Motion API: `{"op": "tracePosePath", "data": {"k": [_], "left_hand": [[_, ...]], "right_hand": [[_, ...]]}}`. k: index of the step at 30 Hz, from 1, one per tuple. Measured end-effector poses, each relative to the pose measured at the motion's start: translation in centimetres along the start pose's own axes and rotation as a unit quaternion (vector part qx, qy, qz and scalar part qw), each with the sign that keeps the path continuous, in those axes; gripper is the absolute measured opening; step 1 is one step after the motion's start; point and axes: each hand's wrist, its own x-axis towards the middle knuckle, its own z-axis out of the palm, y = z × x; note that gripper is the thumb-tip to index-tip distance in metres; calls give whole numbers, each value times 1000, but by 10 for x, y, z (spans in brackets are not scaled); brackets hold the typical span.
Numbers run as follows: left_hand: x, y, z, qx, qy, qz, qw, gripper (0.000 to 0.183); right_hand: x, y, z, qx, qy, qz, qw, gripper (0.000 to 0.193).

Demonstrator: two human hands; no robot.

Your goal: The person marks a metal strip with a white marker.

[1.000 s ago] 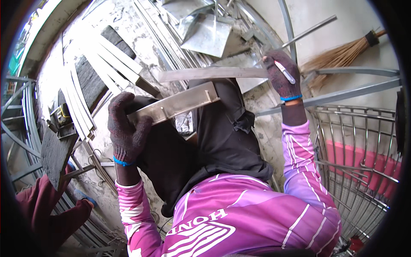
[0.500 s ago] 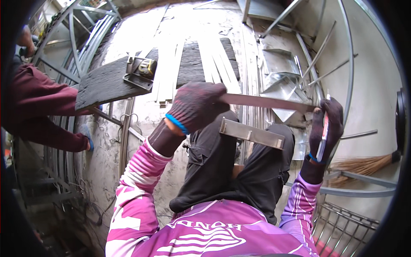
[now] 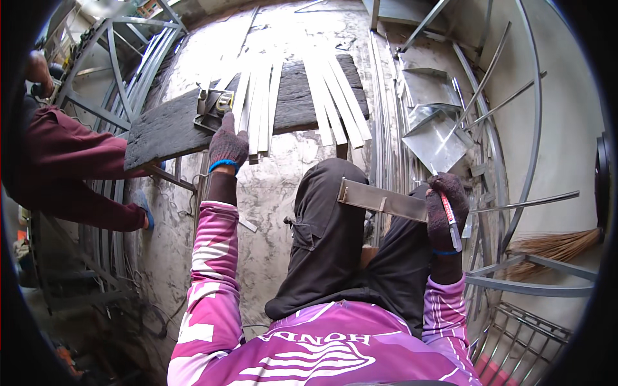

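Observation:
My left hand [image 3: 228, 145], in a dark knit glove, reaches up to the black board [image 3: 164, 128]. Its fingers are stretched out, their tips at the yellow-and-black tape measure [image 3: 224, 101], which sits in a dark angled metal piece [image 3: 205, 119] on the board. Whether they grip the tape measure is unclear. My right hand [image 3: 449, 204], also gloved, is closed around a red-and-white marker pen [image 3: 452, 230] beside my right knee. A flat metal piece with small upright tabs [image 3: 373, 197] lies across my knees, its right end against my right hand.
Several pale metal strips [image 3: 262, 103] lie across the board in two groups. Bent sheet metal [image 3: 438, 145] and long bars stand to the right, near a straw broom [image 3: 553, 251] and a wire rack [image 3: 521, 334]. Another person's maroon-clad leg [image 3: 77, 148] is at the left.
My left hand has let go of the long flat strip and moved forward-left to the tape measure. The strip is gone from between my hands. My right hand has come down and inward, still with the marker.

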Motion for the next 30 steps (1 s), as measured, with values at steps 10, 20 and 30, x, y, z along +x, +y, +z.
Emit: {"op": "tracePosePath", "data": {"k": [10,20,30], "left_hand": [[1,79,-2,-24,37,76,996,49],[15,80,132,-327,-111,24,938,96],[-14,104,84,-453,-183,-13,872,79]], "right_hand": [[2,4,-7,1,-10,15,1000,19],[4,0,3,19,-27,-24,999,16],[1,16,-12,-16,-13,-22,1000,15]]}}
